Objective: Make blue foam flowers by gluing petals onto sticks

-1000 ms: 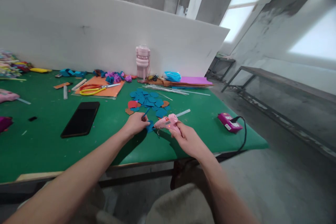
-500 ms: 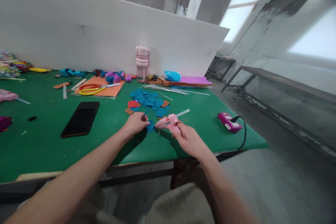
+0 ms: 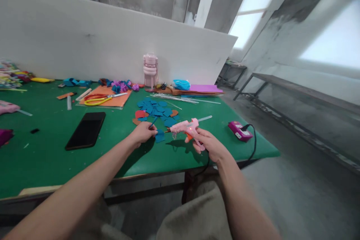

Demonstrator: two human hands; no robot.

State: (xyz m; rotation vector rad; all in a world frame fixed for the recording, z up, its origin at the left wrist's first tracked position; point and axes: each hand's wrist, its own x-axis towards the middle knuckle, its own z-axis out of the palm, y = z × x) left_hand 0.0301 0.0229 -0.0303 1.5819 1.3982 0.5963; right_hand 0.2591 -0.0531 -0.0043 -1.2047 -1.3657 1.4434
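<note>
My left hand point(image 3: 144, 133) is closed, pinching a blue cut-out petal point(image 3: 160, 136) that sticks out to the right of the fingertips. A thin dark blue stem point(image 3: 153, 121) pokes up from the same fingers. In my right hand point(image 3: 207, 141) is a pink hot glue gun point(image 3: 185, 126), with a clear glue stick out of its back and its nozzle pointing left, a little apart from the petal. Just beyond both hands lies a loose pile of blue cut-out pieces point(image 3: 154, 108), with a red round piece point(image 3: 140, 114) and some brown ones at its edge.
A black phone point(image 3: 86, 130) lies left of my left arm. Behind are scissors point(image 3: 98, 99) on orange sheets, a pink bottle point(image 3: 150, 71) and thin wires point(image 3: 180, 98). At the right, a purple box point(image 3: 240, 131) has a black cord plugged in.
The glue gun has drawn back to the right and tilted, so its nozzle has moved off the blue petal. My left hand has stayed almost in place, still pinching.
</note>
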